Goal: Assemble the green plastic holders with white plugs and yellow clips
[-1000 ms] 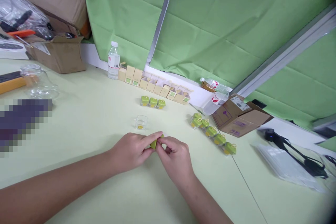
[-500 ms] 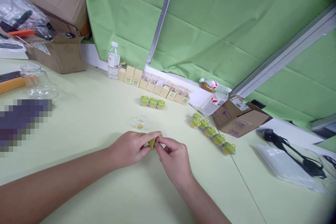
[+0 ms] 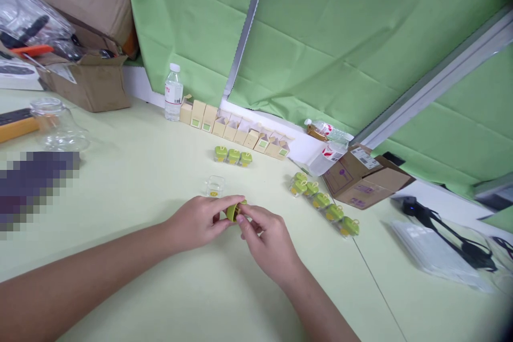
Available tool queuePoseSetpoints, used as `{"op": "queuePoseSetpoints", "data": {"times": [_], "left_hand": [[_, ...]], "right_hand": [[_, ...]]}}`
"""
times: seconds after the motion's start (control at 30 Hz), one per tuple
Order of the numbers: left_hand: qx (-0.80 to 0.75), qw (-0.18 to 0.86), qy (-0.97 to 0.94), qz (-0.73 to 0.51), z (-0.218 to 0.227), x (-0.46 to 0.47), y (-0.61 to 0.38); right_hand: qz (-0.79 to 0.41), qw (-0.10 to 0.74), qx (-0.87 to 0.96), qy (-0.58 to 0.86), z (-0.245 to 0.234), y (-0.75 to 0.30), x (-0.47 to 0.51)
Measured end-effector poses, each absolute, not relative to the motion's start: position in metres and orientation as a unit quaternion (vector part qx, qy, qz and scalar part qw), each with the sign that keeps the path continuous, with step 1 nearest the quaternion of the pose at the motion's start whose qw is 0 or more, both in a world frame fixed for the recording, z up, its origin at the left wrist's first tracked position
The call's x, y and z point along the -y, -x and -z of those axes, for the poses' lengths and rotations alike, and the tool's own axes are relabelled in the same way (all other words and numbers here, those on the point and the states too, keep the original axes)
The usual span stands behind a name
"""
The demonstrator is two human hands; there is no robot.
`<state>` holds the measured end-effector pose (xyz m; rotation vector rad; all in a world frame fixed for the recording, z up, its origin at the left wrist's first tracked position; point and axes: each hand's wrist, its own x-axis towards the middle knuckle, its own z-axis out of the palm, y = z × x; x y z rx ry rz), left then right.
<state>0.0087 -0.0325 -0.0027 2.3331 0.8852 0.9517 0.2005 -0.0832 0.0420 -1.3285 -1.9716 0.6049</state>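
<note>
In the head view, the green lid (image 3: 231, 212) is held nearer the wearer than the clear container (image 3: 215, 187) and a little to its right. The left hand (image 3: 200, 224) pinches the lid between thumb and forefinger, probably to steady it, while the right hand (image 3: 270, 243) pinches its edge by the opening, seemingly for access inside. The hollow side faces right, toward the right hand; fingers cover too much to tell its long axis. Three lidded containers (image 3: 233, 156) stand beyond the clear container, and a second group (image 3: 321, 201) lies well to its right, perhaps leaving working room.
</note>
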Motion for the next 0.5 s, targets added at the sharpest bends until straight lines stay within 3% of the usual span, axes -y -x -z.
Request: {"op": "queuePoseSetpoints", "data": {"times": [0.27,0.5], "left_hand": [[-0.332,0.295,-0.831,-0.336,-0.005,0.034,-0.009],[-0.332,0.366,-0.801,-0.338,-0.008,0.034,-0.009]], "right_hand": [[-0.138,0.406,0.748,0.506,-0.041,-0.206,0.082],[-0.391,0.422,0.595,0.562,-0.037,-0.207,0.075]]}}
